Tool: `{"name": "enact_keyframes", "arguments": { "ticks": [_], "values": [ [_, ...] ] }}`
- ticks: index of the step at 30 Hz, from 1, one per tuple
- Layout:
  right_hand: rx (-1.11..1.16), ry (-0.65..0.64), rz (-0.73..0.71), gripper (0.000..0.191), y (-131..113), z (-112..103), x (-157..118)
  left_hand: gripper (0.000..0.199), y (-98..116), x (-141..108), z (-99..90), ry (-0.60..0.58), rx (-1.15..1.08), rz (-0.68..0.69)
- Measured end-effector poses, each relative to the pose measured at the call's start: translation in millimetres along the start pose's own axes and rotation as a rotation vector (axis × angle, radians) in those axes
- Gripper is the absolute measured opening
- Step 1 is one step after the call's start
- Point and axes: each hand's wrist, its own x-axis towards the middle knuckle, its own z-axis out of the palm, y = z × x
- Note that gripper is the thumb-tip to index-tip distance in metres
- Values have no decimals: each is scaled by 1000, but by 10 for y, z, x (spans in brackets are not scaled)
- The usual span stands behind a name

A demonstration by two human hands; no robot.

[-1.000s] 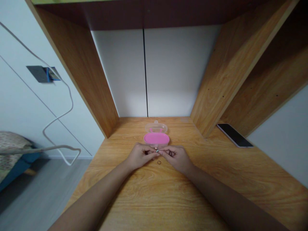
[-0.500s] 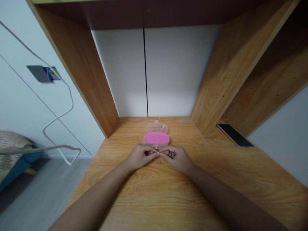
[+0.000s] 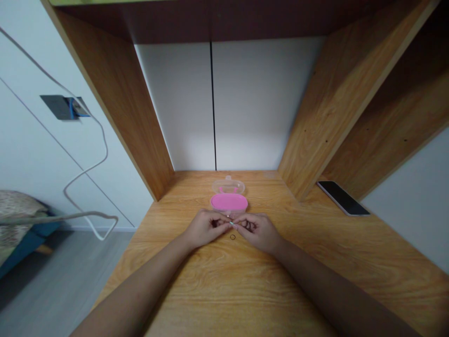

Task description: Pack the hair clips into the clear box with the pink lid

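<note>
My left hand [image 3: 206,228] and my right hand [image 3: 258,231] meet at the fingertips over the table. Pinched between them is a tiny shiny object [image 3: 232,223], partly covered by the fingers and too small to name. Dark loops show among the curled fingers of my right hand. A small dark ring [image 3: 233,237] lies on the wood just below the fingertips. Directly beyond my hands is an oval case with a pink insert [image 3: 229,202], its clear lid [image 3: 228,186] open toward the back.
A dark-screened phone [image 3: 343,198] lies at the right by the wooden upright [image 3: 315,131]. Another upright [image 3: 122,107] stands at the left. The wooden table [image 3: 224,295] reaches back to a white panel. A white cable [image 3: 105,145] hangs at the far left.
The small object between my fingertips now shows a greenish tint and a slightly different angle. Both hands have otherwise stayed in place.
</note>
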Motion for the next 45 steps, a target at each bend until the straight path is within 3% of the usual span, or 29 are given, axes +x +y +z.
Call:
{"name": "enact_keyframes", "arguments": {
  "ticks": [4, 13, 23, 29, 45],
  "values": [
    [-15, 56, -1, 15, 17, -18, 9, 27, 23, 5, -2, -13, 17, 8],
    [-99, 378, 82, 17, 145, -82, 125, 26, 3, 1, -7, -44, 116, 44],
    [-6, 379, 168, 18, 292, -52, 170, 24, -13, -3, -19, -31, 159, 58],
    [-16, 340, 163, 17, 291, -54, 170, 24, -2, -2, -35, 16, 178, 66],
    [-105, 322, 115, 15, 286, -76, 139, 24, -9, -4, -37, -4, 199, 74]
  ]
}}
